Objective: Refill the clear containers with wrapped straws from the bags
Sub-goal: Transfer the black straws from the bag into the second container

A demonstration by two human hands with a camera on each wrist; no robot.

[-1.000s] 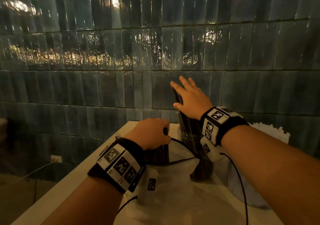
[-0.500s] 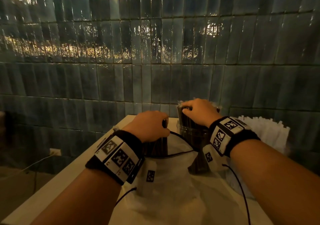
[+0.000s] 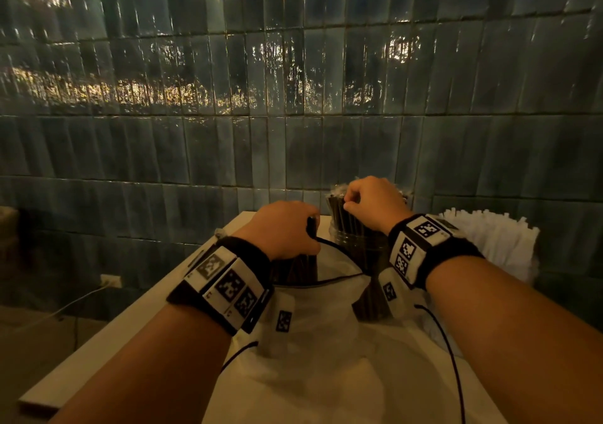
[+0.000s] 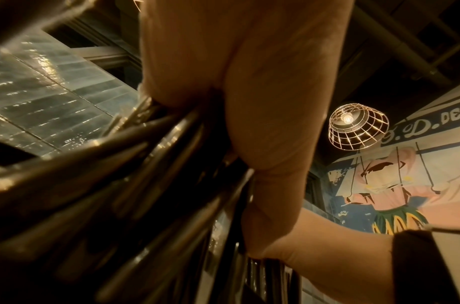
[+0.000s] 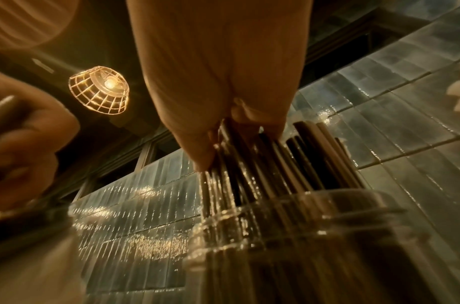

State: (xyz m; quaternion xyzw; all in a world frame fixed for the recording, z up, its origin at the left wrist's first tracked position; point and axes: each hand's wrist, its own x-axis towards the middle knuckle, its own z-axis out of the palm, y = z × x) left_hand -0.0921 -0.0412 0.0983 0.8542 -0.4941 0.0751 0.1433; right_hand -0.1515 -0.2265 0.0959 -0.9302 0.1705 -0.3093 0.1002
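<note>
Gripping a bundle of dark straws [image 3: 295,268], the left hand [image 3: 284,228] is curled in a fist round their upper part, just above the open mouth of a clear bag [image 3: 326,325] that lies on the white table [image 3: 107,335]. From the left wrist view the fingers [image 4: 270,115] wrap tight round the dark wrapped sticks, which fan out below the fist.

Beside it, to the right and a little farther back, the right hand [image 3: 372,202] sits on top of the straws in jar [image 3: 339,215], which stand upright in a clear jar [image 3: 355,247]. Its fingertips [image 5: 203,156] are bent down onto the straw tops and seem to pinch a few of them; the right wrist view shows the tops pressed between thumb and fingers, the rest leaning free toward the tiled wall [image 3: 293,97]. The jar looks packed close to full.

The two hands are near each other but not touching. Right of the jar stands a second container, its walls hard to make out, crammed with white straws [image 3: 489,237]. A wire-caged lamp [image 5: 99,90] hangs overhead.
</note>
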